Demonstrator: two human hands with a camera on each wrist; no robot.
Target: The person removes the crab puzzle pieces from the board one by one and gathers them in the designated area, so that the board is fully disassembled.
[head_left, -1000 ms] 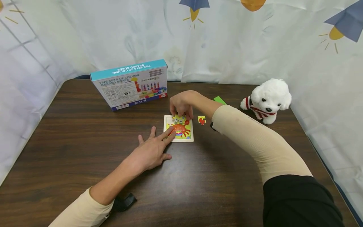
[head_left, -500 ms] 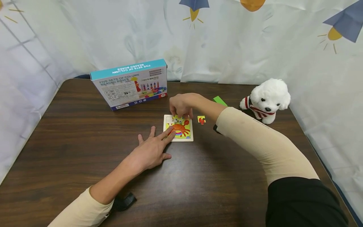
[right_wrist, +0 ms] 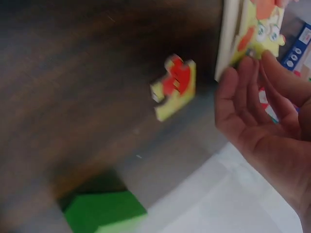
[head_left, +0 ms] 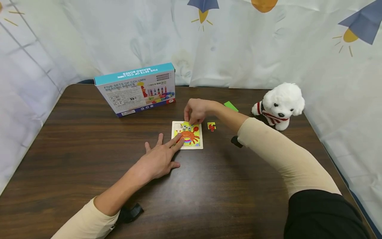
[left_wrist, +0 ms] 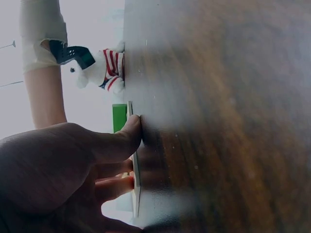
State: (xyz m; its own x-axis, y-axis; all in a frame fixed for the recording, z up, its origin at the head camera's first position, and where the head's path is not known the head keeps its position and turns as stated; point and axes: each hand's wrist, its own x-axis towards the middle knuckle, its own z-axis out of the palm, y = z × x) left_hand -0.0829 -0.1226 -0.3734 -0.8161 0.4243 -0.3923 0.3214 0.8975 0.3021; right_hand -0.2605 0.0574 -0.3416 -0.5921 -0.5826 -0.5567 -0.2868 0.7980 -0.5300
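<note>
Crab puzzle point(head_left: 193, 140) in its pale frame point(head_left: 202, 147) lies flat on the dark brown desk point(head_left: 215, 199). The left hand point(head_left: 158, 161) has its fingers spread, and two of them rest on the left part of the crab picture. At the far edge, the right hand point(head_left: 197, 111) pinches, with thumb and fingers, the yellow piece with the crab's eyes point(right_wrist: 268, 31). One loose puzzle piece point(head_left: 211, 126), red and yellow, lies just beside the frame. Farther stand a white plush dog point(head_left: 285, 103) and a toy box point(head_left: 137, 88).
</note>
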